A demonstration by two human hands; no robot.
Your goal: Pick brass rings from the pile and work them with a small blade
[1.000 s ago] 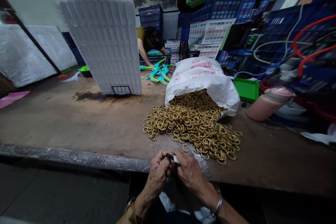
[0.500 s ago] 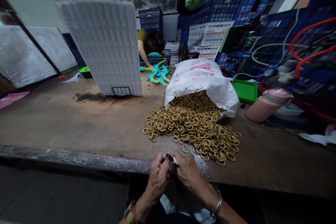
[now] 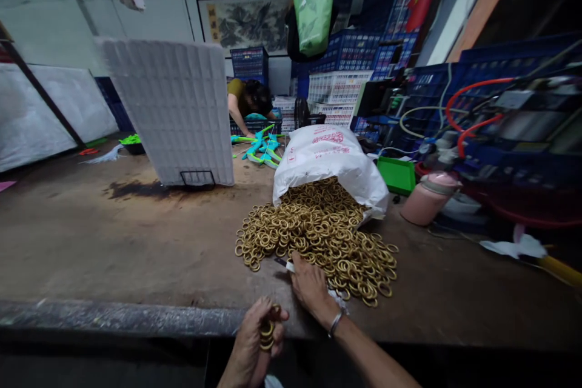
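Several golden rings (image 3: pixel 267 334) are held in the curled fingers of my left hand (image 3: pixel 255 336), just off the table's front edge. My right hand (image 3: pixel 310 284) reaches to the near side of a heap of golden rings (image 3: pixel 318 233), closed on a small tool (image 3: pixel 286 264) with a dark tip and a white part. Whether its fingertips also pinch a ring is too small to tell. The heap spills out of a white sack (image 3: pixel 325 154) with red print, lying on its side on the brown table (image 3: pixel 182 254).
A ribbed white panel (image 3: pixel 177 115) stands in a wire holder at left. Across the table a person (image 3: pixel 248 100) bends over turquoise and green pieces (image 3: pixel 264 147). At right are a green tray (image 3: pixel 395 175) and a pink bottle (image 3: pixel 428 199). Crates (image 3: pixel 341 86) are stacked behind.
My hands have moved apart. The right one has gone forward to the heap with the tool, while the left has turned, showing rings in its fingers. The head view has tilted up and turned right.
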